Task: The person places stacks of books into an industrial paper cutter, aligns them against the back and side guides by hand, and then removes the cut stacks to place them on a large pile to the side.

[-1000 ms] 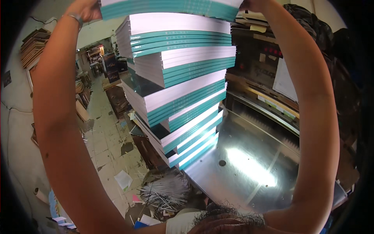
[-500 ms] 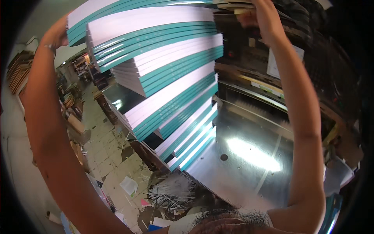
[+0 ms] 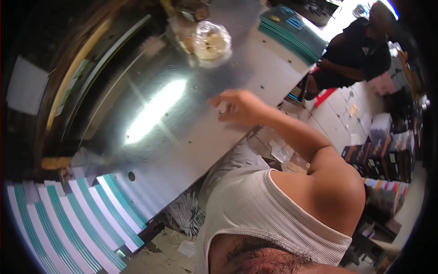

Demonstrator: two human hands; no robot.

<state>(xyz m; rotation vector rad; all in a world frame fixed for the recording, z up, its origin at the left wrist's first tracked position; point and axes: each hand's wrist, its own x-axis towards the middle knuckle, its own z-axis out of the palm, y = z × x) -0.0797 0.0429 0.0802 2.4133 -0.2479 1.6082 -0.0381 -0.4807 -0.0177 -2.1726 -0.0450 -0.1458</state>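
Observation:
My right hand (image 3: 239, 107) hovers over the shiny metal table (image 3: 196, 137), its fingers apart and loosely bent, with nothing in them. Beyond it, near the table's far right end, lies a pile of books with dark teal covers (image 3: 292, 34). A tall stack of teal-and-white books (image 3: 68, 219) stands at the lower left, in staggered bundles. Out of sight is my left hand. Farther back on the table sits a clear plastic bag (image 3: 212, 41) with pale contents that I cannot make out.
Dark machinery with a wooden bar (image 3: 77, 64) borders the table on the left. Someone in dark clothes (image 3: 358, 52) is at the far right. Stacks of dark boxes or books (image 3: 383, 153) stand on the floor at right. Paper strips (image 3: 185, 212) lie beneath the table edge.
My view has swung right, away from the tall stack, which now sits at lower left. Both hands were raised by its top; my right is now over the table, my left has left view.

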